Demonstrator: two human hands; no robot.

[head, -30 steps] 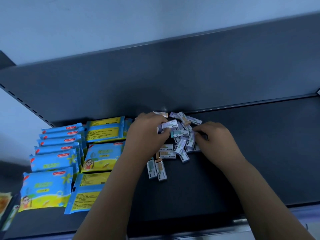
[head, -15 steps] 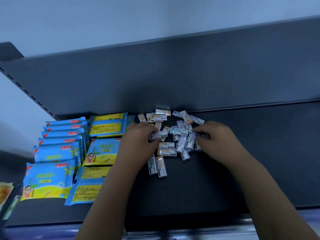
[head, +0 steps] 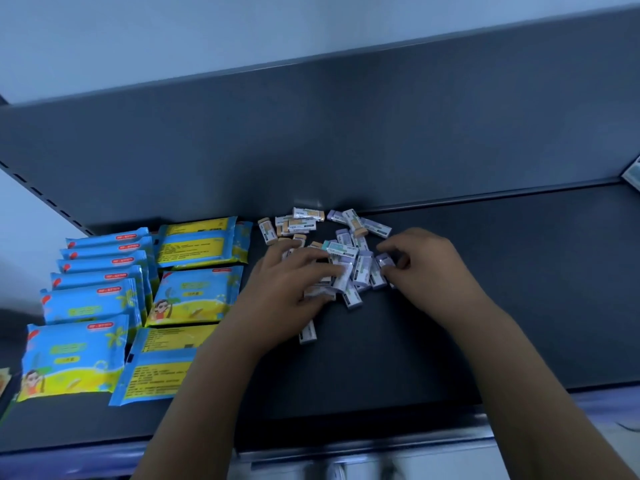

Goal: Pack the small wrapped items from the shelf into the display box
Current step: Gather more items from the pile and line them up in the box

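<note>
A heap of small wrapped items (head: 346, 252), white with purple, teal or orange ends, lies on the dark shelf (head: 485, 306) near its back panel. My left hand (head: 287, 285) lies over the heap's left side, with fingers on top and thumb underneath, gripping a few items. At the heap's right edge my right hand (head: 429, 268) has its fingers curled and pinches one purple-ended item (head: 384, 261). One stray item (head: 307, 332) lies just under my left wrist. No display box is in view.
Several blue and yellow wipe packs (head: 194, 296) lie in two rows on the shelf's left part. The grey back panel (head: 346, 140) rises right behind the heap. The shelf's front edge (head: 363, 445) runs along the bottom. A slotted upright (head: 41, 195) stands at far left.
My left hand has drawn back toward me, uncovering several items at the back of the heap, and now spreads over its left side. My right hand has stayed at the heap's right edge.
</note>
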